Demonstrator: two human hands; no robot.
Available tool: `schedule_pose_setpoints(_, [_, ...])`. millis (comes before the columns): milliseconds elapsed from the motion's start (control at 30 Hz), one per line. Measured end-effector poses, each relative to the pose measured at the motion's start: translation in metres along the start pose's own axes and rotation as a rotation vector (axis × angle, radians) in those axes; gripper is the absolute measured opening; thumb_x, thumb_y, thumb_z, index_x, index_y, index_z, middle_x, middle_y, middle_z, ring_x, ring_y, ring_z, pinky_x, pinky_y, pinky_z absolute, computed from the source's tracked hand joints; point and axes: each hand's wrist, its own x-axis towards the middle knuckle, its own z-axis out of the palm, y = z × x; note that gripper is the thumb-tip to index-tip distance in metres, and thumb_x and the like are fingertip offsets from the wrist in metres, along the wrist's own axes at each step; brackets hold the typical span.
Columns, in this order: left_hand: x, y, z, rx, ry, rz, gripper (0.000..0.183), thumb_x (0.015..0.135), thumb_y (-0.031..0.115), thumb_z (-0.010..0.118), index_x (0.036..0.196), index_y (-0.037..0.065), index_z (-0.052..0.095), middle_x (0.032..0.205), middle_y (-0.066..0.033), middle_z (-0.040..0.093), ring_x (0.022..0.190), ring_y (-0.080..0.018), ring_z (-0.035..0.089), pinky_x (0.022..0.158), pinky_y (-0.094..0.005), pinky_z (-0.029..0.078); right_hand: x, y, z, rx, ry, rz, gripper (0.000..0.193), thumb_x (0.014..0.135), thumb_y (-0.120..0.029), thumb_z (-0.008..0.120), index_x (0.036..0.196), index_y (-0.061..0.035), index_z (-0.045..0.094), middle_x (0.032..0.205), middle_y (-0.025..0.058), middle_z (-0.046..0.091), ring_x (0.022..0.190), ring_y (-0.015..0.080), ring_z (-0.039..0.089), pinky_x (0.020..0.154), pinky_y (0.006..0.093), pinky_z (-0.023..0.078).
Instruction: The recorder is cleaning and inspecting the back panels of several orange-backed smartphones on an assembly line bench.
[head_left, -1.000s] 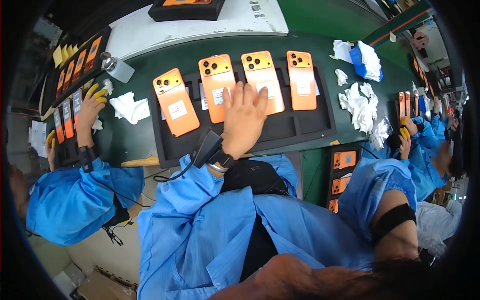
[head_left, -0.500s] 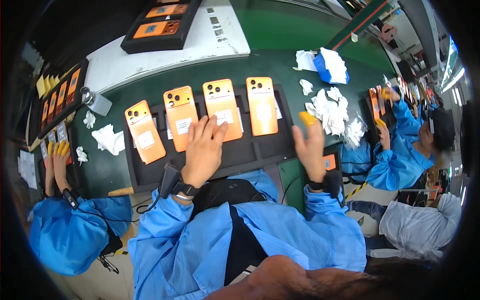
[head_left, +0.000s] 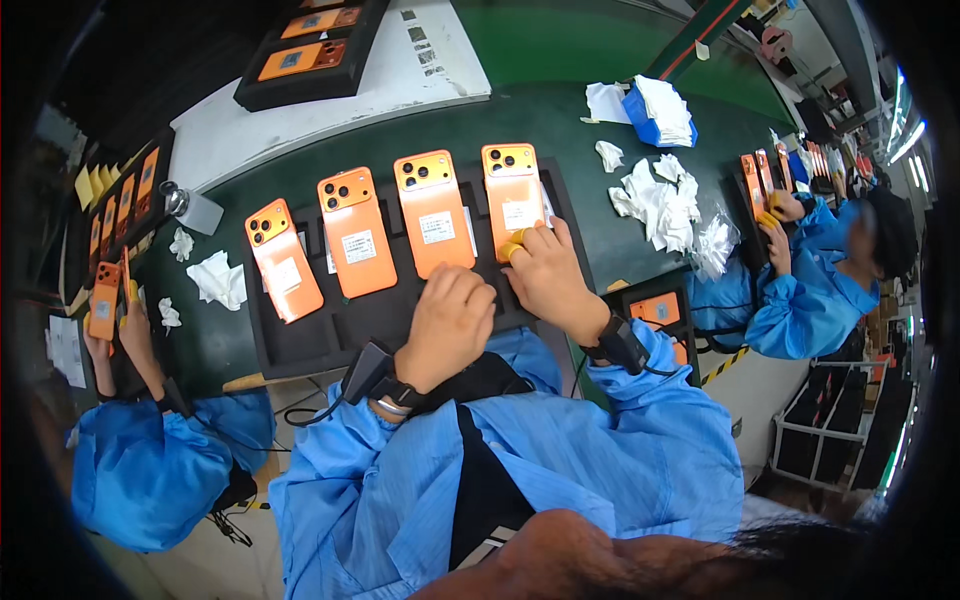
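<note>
Leftmost orange phone (head_left: 284,260), second orange phone (head_left: 357,232): black tray (head_left: 290,350), left half
Third orange phone (head_left: 433,215): mid-tray
Left hand (head_left: 450,320): bunched, tray's near side; contents can't tell
Rightmost orange phone (head_left: 516,195): tray's right end; probably stiff, slick, dense, scratchable; hold long edges, avoid lenses
Right hand (head_left: 552,275): narrow, fingers at that phone's lower end; grip can't tell
</note>
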Motion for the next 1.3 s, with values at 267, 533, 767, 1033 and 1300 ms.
schedule_pose_setpoints(267, [0.001, 0.005, 0.015, -0.025, -0.056, 0.069, 0.020, 0.075, 0.005, 0.071, 0.091, 0.001, 0.061, 0.094, -0.0133, 0.056, 0.093, -0.0328, 0.056, 0.088, -0.0426, 0.048, 0.000, 0.010, 0.011, 0.021, 0.087, -0.171, 0.014, 0.073, -0.012, 0.072, 0.084, -0.0065, 0.066, 0.083, 0.0083, 0.057, 0.085, 0.0280, 0.057, 0.090, 0.0446, 0.044])
schedule_pose_setpoints(533, [0.012, 0.007, 0.028, 0.018, -0.137, 0.074, 0.036, 0.079, 0.015, 0.072, 0.109, -0.002, 0.061, 0.122, -0.0190, 0.056, 0.117, -0.0366, 0.054, 0.102, -0.0458, 0.044, 0.000, 0.023, 0.013, 0.380, 0.147, 0.242, 0.011, 0.080, -0.011, 0.071, 0.085, -0.0031, 0.064, 0.076, 0.0157, 0.059, 0.072, 0.0360, 0.058, 0.067, 0.0435, 0.047])
schedule_pose_setpoints(767, [0.015, 0.006, 0.030, 0.105, -0.303, -0.029, 0.066, 0.089, 0.034, 0.066, 0.140, -0.003, 0.048, 0.148, -0.0218, 0.045, 0.141, -0.0359, 0.039, 0.113, -0.0490, 0.036, 0.046, 0.104, -0.055, 1.135, 0.337, 0.513, 0.009, 0.092, -0.006, 0.062, 0.098, 0.0000, 0.063, 0.095, 0.0083, 0.072, 0.078, 0.0143, 0.066, 0.074, 0.0278, 0.052])
schedule_pose_setpoints(1033, [0.019, -0.004, 0.013, -0.940, -0.025, -0.473, 0.069, 0.099, 0.028, 0.062, 0.151, -0.005, 0.029, 0.142, -0.0217, 0.053, 0.131, -0.0284, 0.051, 0.109, -0.0370, 0.039, 0.035, 0.019, -0.110, 0.313, 0.363, 0.113, 0.039, 0.083, 0.000, 0.067, 0.121, 0.0035, 0.061, 0.108, 0.0186, 0.069, 0.102, 0.0355, 0.068, 0.099, 0.0430, 0.048])
schedule_pose_setpoints(1300, [-0.019, -0.026, -0.008, -1.506, 0.287, -0.800, 0.043, 0.105, 0.018, 0.051, 0.144, 0.000, 0.044, 0.126, -0.0130, 0.064, 0.106, -0.0169, 0.066, 0.094, -0.0317, 0.053, 0.034, -0.051, -0.034, 0.623, -0.012, -0.085, 0.035, 0.079, -0.008, 0.076, 0.112, -0.0030, 0.064, 0.109, 0.0157, 0.065, 0.101, 0.0387, 0.061, 0.097, 0.0443, 0.047])
